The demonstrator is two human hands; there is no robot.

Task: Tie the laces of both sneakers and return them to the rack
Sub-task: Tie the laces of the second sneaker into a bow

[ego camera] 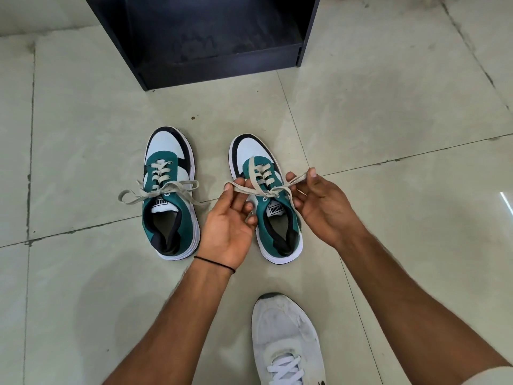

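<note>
— Beige laces point(252, 170), then: will they slip?
— I doubt it. They look flat, woven and limp, so I judge they will bite on themselves. They are best held near the knot, not at the tips. Seen from my head, my left hand point(227, 226) pinches one strand between thumb and forefinger, its other fingers loosely curled. My right hand point(324, 209) pinches the other strand likewise. Both strands are pulled taut above the second sneaker point(251, 150).
— And its mate?
— My tied sneaker point(166, 201) stands near it, bow done. Both look light, and I'd lift them by the heel collar.
— Surroundings?
— Pale tiled floor point(388, 120) with dark grout. A dark rack point(219, 70) stands beyond the toes, and my own white shoe point(286, 337) is close to me.
</note>
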